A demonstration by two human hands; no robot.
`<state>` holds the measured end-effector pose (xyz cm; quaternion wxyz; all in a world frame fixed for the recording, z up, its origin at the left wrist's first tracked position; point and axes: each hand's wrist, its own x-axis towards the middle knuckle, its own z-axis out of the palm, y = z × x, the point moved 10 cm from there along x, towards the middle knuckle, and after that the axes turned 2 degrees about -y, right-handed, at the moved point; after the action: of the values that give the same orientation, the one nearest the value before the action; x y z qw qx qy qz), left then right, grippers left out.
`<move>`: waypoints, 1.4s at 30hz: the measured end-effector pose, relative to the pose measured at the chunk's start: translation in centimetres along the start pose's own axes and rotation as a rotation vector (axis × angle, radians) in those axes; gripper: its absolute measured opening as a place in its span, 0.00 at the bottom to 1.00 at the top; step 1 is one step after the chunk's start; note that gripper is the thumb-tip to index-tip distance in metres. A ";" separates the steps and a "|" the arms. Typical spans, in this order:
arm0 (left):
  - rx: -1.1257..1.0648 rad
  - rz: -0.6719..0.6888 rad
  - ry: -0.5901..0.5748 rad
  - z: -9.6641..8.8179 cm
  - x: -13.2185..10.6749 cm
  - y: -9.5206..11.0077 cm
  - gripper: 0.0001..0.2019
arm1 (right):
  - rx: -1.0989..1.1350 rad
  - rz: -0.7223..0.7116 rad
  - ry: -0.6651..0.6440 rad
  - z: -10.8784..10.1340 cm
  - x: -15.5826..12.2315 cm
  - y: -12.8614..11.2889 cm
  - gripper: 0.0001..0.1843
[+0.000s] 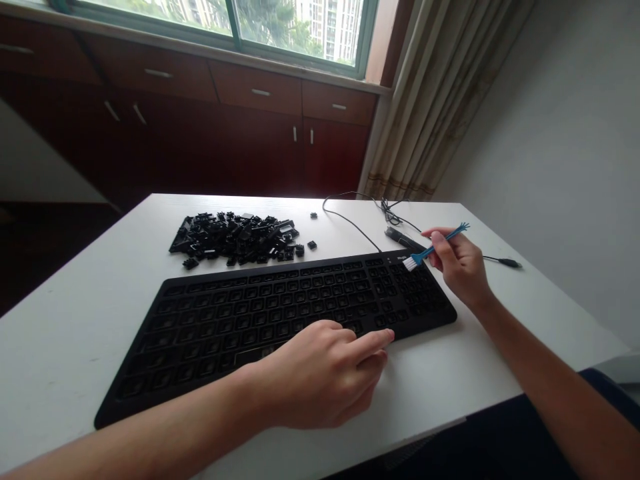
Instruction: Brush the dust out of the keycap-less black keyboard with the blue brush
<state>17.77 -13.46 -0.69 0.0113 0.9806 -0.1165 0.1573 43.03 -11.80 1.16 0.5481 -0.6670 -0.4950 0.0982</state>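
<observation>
The left hand is closest, with its pointing finger stretched out to the front edge of the black keyboard. Its other fingers are curled, and I cannot tell if they hold anything. The keyboard lies under and past this hand, on the white worktop, and its key tops are off. A bit farther away, the right hand pinches a small blue brush with its thumb and fingers. The white hairs point down at the keyboard's top right part. Just past the right hand lies a thin black stick, and a plug lies to its right. Past the left hand is a big pile of black key tops. A thin black cord curls beyond both hands. Farthest away are red-brown cupboards, a curtain and a window.
</observation>
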 end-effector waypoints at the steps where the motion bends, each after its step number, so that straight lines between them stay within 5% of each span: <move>1: -0.001 -0.003 0.002 0.0 0.0 0.0 0.16 | 0.002 0.007 -0.004 0.1 0.0 0.1 0.20; 21: 0.001 -0.001 0.002 0.1 0.0 0.0 0.16 | 0.026 0.160 0.001 -0.3 0.3 2.0 0.28; 30: 0.009 -0.003 0.008 -0.1 0.0 -0.1 0.15 | 0.208 0.167 -0.046 0.3 0.7 2.6 0.22; 42: 0.009 0.001 0.014 -0.2 0.1 0.0 0.16 | 0.071 0.255 -0.106 0.8 0.3 3.4 0.26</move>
<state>17.81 -13.44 -0.50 0.0075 0.9795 -0.1161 0.1646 44.57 -10.73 -1.84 0.5275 -0.6987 -0.4306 0.2194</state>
